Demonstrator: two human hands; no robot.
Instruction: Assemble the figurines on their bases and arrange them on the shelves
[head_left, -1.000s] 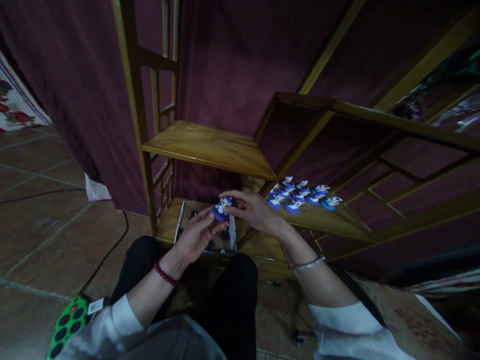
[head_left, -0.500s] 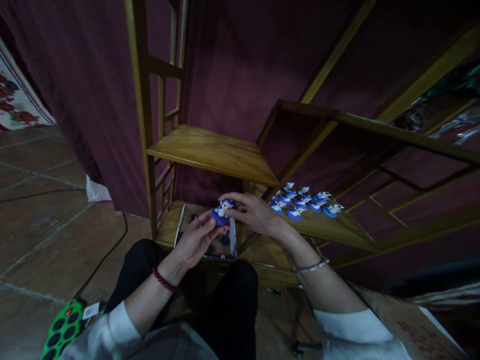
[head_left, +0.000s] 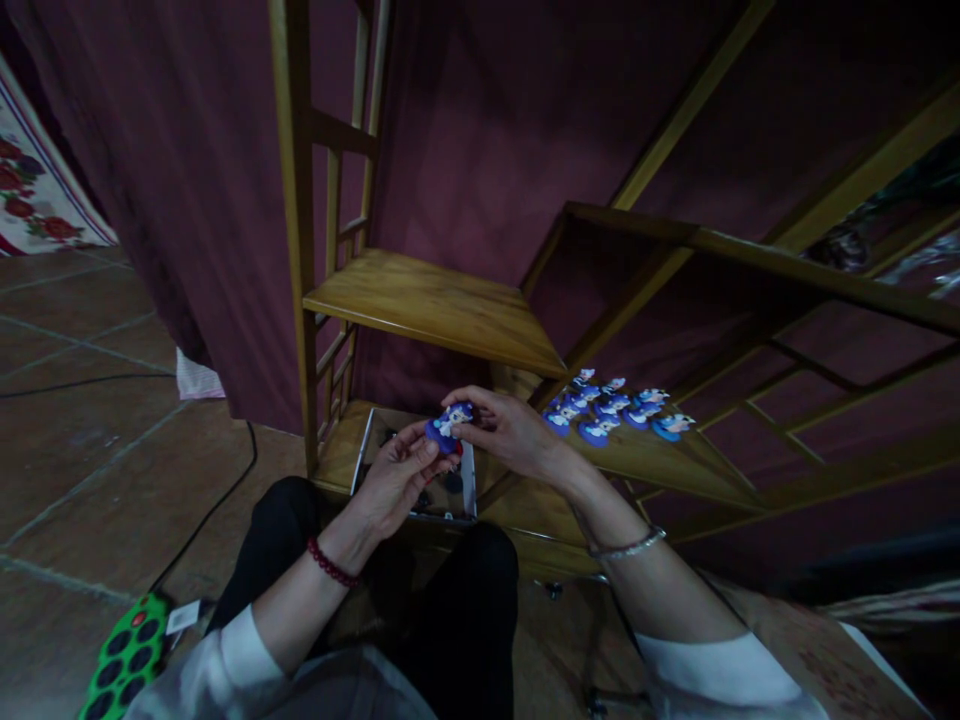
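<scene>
A small figurine point(head_left: 448, 424) with purple hair, a white body and a round purple base is held between both hands above an open box. My left hand point(head_left: 396, 478) grips the base between thumb and fingers. My right hand point(head_left: 506, 430) pinches the figurine's upper part from the right side. Beneath them, the white-edged box point(head_left: 363, 452) sits on the low shelf, with dark items and a bit of red inside, partly hidden by my hands. To the right, several similar figurines point(head_left: 598, 430) stand in rows on a wooden shelf board.
A wooden shelf rack point(head_left: 435, 300) rises in front, with a board above the box and slanting bars at right. Behind hangs a dark red curtain point(head_left: 187, 200). On the tiled floor at left lie a green power strip point(head_left: 127, 655) and a black cable point(head_left: 217, 508).
The figurine has tilted slightly to the right in my hands. Both hands keep their hold, and the view has shifted a little.
</scene>
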